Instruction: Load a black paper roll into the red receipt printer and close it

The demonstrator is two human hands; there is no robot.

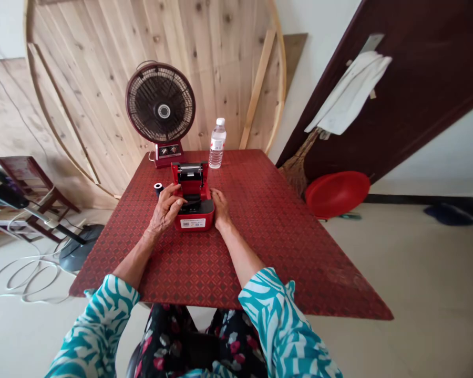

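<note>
Nearest the camera, two sleeves patterned in teal and white reached forward over the red patterned worktop (284, 231). Past them, a small red printer (194, 202) sat near the middle of the worktop, its lid tipped up and open at the back. The left hand (164, 209) lay on the printer's left side, its grip closed loosely over the top edge with the fingers curled onto the black face. The right hand (220, 208) pressed against the printer's right side, its grip open, fingers straight and flat along the casing. Just beyond the left hand stood a small black roll (158, 187), apart from the printer. Further back, a clear water bottle (217, 143) stood upright beside a dark red fan (161, 113) at the worktop's far edge.
</note>
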